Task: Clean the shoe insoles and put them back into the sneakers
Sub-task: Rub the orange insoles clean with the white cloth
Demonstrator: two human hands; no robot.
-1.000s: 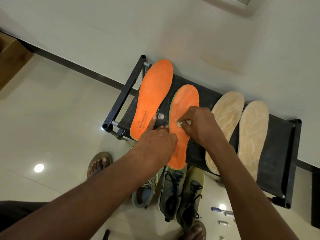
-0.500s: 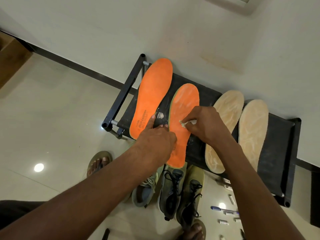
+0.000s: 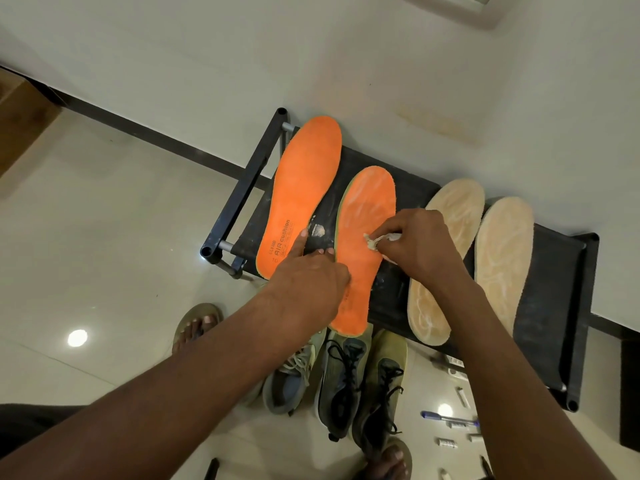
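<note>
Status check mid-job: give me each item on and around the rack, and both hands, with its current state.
Left orange insole: flat on rack, printed side up.
Right orange insole: flat, whitish smears, being wiped.
Two beige insoles: flat on rack, whitish streaks, untouched.
Wad of tissue: pinched, pressed on right orange insole.
Left hand: fingers steadying right orange insole's edge.
Right hand: pinches the wad.
Sneakers: on floor, insoles out.
Rack: upright against wall.

Four insoles flat on bench: two orange insoles [image 3: 304, 188] [image 3: 363, 244] at left, right one whitish-smeared; two beige insoles [image 3: 446, 258] [image 3: 502, 258] at right. Sneakers [image 3: 349, 379] on floor, near side.
</note>
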